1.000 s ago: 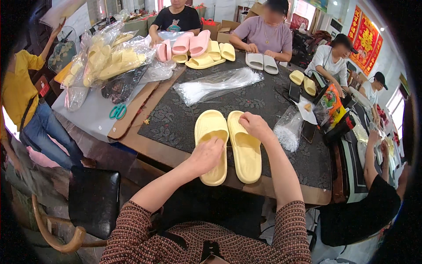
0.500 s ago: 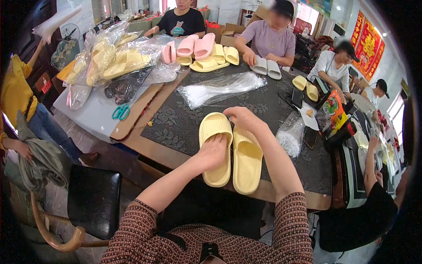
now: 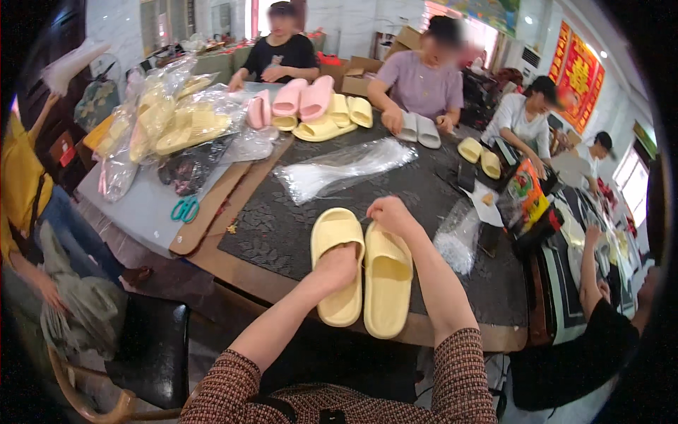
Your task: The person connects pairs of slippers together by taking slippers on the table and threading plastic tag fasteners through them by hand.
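A pair of pale yellow slippers lies at the near edge of the dark, leaf-patterned table mat, toes pointing away from me. My left hand (image 3: 335, 270) reaches into the left slipper (image 3: 339, 225), and its fingers are hidden under the ribbed strap. At the toe of the right slipper (image 3: 388, 297), my right hand (image 3: 393, 215) has its fingers curled closed close to the gap between the two; whatever they pinch is too small to make out. Beyond the pair lies a clear bag of thin white plastic strips (image 3: 346, 169).
Teal-handled scissors (image 3: 186, 209) lie on the left, near bagged yellow slippers (image 3: 201, 127). Pink slippers (image 3: 316, 99) rest on yellow ones at the back. A clear bag (image 3: 456, 244) is to the right. A person (image 3: 420, 81) opposite handles grey slippers (image 3: 427, 131); others work around.
The view has shifted, so the slippers and hands appear lower. My left hand's fingers, partly visible before, are now hidden under the strap. My right hand stays by the toes.
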Motion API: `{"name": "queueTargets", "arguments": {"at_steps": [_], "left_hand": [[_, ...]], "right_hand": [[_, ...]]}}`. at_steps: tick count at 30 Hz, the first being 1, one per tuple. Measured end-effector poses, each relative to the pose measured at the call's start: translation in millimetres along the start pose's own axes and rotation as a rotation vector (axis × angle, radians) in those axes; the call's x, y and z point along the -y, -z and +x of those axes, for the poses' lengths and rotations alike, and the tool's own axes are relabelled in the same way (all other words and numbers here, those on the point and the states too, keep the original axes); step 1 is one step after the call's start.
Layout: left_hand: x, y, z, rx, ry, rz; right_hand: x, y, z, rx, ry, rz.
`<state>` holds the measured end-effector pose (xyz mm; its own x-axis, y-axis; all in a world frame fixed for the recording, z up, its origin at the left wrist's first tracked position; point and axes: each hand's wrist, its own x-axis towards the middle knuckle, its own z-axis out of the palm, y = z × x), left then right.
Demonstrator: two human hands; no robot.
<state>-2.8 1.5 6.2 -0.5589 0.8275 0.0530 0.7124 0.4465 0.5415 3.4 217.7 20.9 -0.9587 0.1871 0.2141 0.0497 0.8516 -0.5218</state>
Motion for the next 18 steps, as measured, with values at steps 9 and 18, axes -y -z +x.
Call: {"name": "queueTargets", "arguments": {"at_steps": [9, 18], "left_hand": [[-1, 8, -28, -0.281, -0.401, 0.078], [10, 43, 65, -0.458, -0.243, -0.145]], "right_hand": [[-45, 18, -31, -0.407, -0.244, 0.196], [-1, 12, -45, -0.406, -0.343, 0.699]]}}
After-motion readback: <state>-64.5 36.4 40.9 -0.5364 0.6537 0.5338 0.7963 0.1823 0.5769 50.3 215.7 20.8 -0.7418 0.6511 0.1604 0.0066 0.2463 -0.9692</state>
